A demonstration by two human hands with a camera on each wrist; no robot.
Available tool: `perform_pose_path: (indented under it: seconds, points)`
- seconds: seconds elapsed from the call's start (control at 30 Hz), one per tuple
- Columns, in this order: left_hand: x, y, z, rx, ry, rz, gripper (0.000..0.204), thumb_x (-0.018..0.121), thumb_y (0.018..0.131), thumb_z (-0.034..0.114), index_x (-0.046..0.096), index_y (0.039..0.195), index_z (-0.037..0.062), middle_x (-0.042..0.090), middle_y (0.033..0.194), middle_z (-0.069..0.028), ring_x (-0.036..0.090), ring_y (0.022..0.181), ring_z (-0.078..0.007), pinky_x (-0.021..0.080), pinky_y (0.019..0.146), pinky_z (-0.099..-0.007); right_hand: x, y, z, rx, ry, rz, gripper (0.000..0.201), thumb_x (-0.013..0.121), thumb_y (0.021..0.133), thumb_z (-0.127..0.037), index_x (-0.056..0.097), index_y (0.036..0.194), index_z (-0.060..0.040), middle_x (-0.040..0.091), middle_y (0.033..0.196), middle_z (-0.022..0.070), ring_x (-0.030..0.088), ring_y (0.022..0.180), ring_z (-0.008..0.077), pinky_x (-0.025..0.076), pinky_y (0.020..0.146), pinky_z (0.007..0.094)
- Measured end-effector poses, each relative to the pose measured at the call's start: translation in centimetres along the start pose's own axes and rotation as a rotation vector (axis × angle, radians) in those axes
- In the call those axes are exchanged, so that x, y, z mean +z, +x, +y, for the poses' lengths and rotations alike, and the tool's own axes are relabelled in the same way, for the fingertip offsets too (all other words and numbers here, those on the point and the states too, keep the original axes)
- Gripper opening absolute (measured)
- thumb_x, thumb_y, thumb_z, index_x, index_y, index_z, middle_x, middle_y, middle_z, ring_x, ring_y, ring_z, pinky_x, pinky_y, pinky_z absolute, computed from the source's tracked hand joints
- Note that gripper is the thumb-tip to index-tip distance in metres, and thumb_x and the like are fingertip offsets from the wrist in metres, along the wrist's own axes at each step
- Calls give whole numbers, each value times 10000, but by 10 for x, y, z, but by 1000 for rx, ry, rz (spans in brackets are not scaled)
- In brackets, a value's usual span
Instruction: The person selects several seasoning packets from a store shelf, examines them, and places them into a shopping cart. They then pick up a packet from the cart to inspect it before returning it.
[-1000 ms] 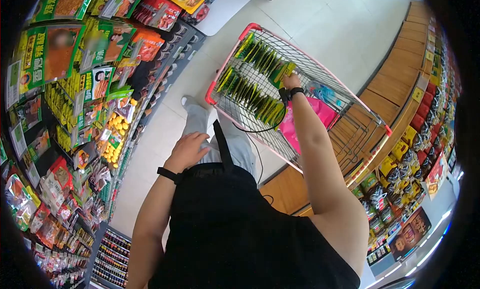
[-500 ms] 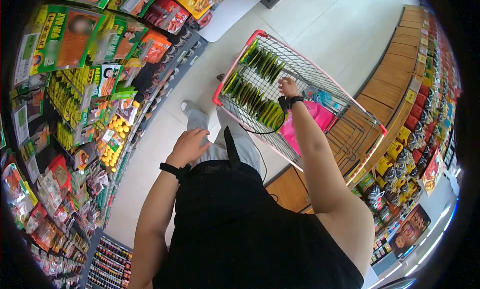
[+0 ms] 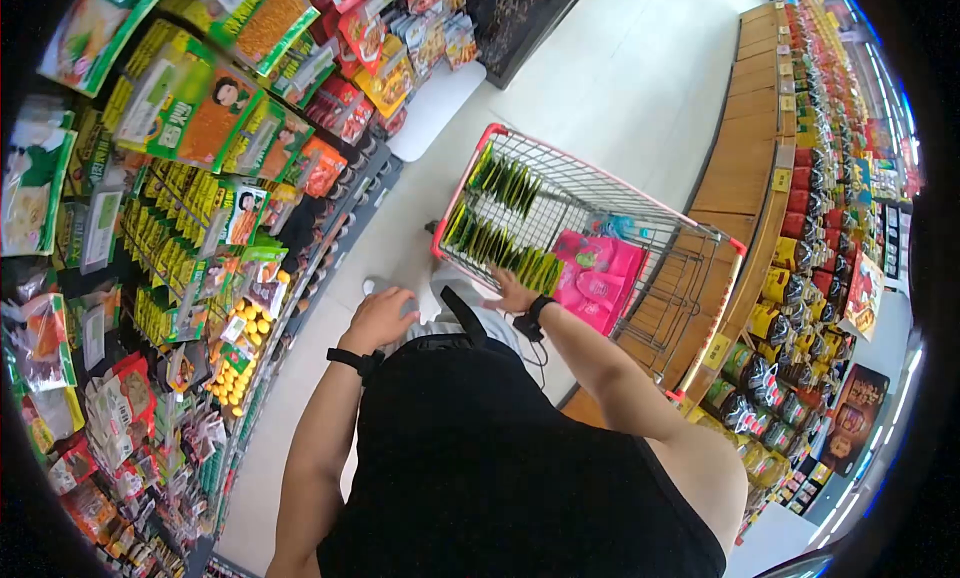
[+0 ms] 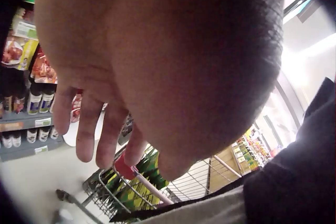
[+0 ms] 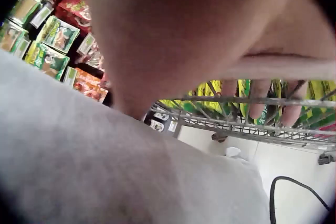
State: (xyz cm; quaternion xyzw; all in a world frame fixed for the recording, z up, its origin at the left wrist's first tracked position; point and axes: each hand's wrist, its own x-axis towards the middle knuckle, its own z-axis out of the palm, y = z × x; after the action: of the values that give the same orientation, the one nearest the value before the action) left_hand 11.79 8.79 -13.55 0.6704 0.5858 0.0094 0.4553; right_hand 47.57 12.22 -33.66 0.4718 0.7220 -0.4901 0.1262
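Observation:
A wire shopping cart [image 3: 597, 177] with a pink rim stands in front of me. Green and yellow packets [image 3: 482, 238] stand in a near row, and a second row of packets [image 3: 503, 183] stands beyond it. My right hand [image 3: 513, 295] is at the cart's near rim, its fingers reaching over it beside the near row. Through the wires in the right wrist view, those fingers [image 5: 258, 100] hang straight down among the packets. By my thigh, my left hand [image 3: 380, 318] hangs relaxed and holds nothing; its fingers [image 4: 90, 129] are spread in the left wrist view.
In the cart lie a pink bag [image 3: 600, 288] and a clear plastic bottle [image 3: 615, 226]. Hanging seasoning packets [image 3: 200, 108] fill the shelf on the left. A wooden display ledge [image 3: 735, 178] runs along the right side. A black cable [image 5: 278, 182] loops near my leg.
My right hand has let go of a green packet in the far row and come back to the cart's near rim. The view has shifted; my left hand stays by my thigh.

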Motion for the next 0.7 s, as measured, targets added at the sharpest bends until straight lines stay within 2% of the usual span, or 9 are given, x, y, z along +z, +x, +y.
perform_pose_path:
  seconds: [0.03, 0.13, 0.17, 0.27, 0.3, 0.43, 0.53, 0.63, 0.7]
  points:
    - [-4, -2, -1, 6, 7, 15, 373, 642, 875, 303, 602, 1168, 77, 633, 1142, -146, 600, 1064, -338, 472, 921, -419, -17, -17, -40, 91, 79, 10, 823, 597, 868, -568, 295, 1500, -136, 382, 1447, 293, 414, 1326, 418, 354, 1106, 442]
    - [-10, -14, -8, 21, 12, 69, 376, 644, 875, 307, 603, 1167, 74, 635, 1142, -142, 601, 1067, -334, 472, 922, -415, -10, 5, -36, 35, 111, 2, 592, 522, 944, -438, 426, 1426, -107, 494, 1362, 269, 481, 1257, 413, 403, 1055, 450]
    - [-11, -16, -12, 38, 6, 99, 376, 645, 875, 308, 604, 1166, 73, 635, 1141, -141, 601, 1067, -333, 473, 921, -414, -9, 2, -41, 46, 93, 65, 444, 475, 973, -334, 522, 1338, -86, 585, 1248, 250, 544, 1166, 412, 446, 980, 461]
    - [-16, -26, -18, 29, -23, 158, 372, 645, 874, 319, 606, 1158, 82, 632, 1132, -138, 599, 1059, -337, 467, 918, -436, -12, 6, -48, 64, 80, 72, 440, 485, 970, -339, 523, 1336, -99, 603, 1209, 253, 569, 1127, 415, 461, 946, 470]
    - [-17, -32, -19, 14, -35, 171, 370, 645, 873, 324, 606, 1154, 87, 629, 1128, -137, 598, 1056, -339, 464, 917, -447, -11, 10, -51, 87, 55, 96, 404, 480, 974, -328, 541, 1305, -104, 634, 1136, 241, 598, 1063, 413, 470, 903, 476]
    - [-15, -54, -35, -79, -70, 184, 387, 652, 871, 331, 607, 1168, 87, 632, 1152, -130, 599, 1072, -329, 467, 925, -433, -13, 30, -53, 59, 99, 119, 354, 482, 975, -318, 572, 1215, -75, 656, 1026, 219, 616, 977, 399, 471, 838, 459]
    - [-11, -69, -53, -72, -110, 213, 393, 659, 864, 338, 610, 1164, 90, 633, 1168, -125, 599, 1088, -323, 474, 931, -417, -21, 52, -61, 130, 61, 80, 360, 502, 955, -304, 572, 1243, -100, 653, 1089, 233, 614, 1032, 392, 479, 884, 436]
    - [-13, -79, -64, -68, -127, 221, 394, 677, 851, 329, 616, 1158, 89, 638, 1161, -124, 606, 1089, -305, 482, 928, -406, -34, 57, -81, 86, 118, 165, 375, 539, 925, -314, 585, 1211, -75, 663, 1036, 231, 625, 987, 383, 487, 858, 432]
    - [-25, -84, -62, -49, -142, 279, 370, 693, 844, 283, 619, 1140, 74, 651, 1116, -119, 626, 1038, -284, 494, 890, -398, -32, 82, -70, 53, 102, 223, 385, 538, 928, -288, 581, 1255, -89, 664, 1072, 225, 627, 1016, 381, 489, 877, 434]
